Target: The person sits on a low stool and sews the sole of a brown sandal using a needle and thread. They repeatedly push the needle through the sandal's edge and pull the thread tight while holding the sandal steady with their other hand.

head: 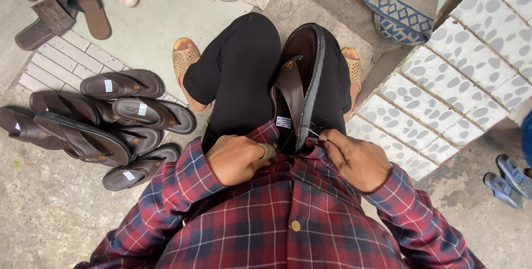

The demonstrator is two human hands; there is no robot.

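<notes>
Far left on the floor [50,213] lies a pile of brown sandals [105,122], stacked over one another, some with small white tags on the insoles. Beyond them, at the far left, a few more slippers [66,8] sit apart on the grey floor, one of them flowered.

Nearer the middle, my knees in black trousers [238,75] are drawn up, and my feet in tan perforated shoes [184,55] show on either side of them. My sleeves are red plaid.

My left hand [235,158] is closed in a loose fist at the near end of the sandal, its fingers curled together and pressed to the heel end; I cannot tell just what they pinch, though something small and pale shows at the fingertips.

The sandal [302,80] I work on stands on edge between my knees, toe pointing far, its dark sole facing right and its brown strap facing left, with a white tag near the heel.

My right hand [354,158] sits just right of the heel, fingers pinched together on a thin needle [317,132] whose point touches the sole's rim.

To the right rises a white tiled wall [465,69] with grey spots, and beyond it a blue patterned mat [399,8]. At the right edge, a pair of blue sandals [510,180] lies well apart on the floor.
</notes>
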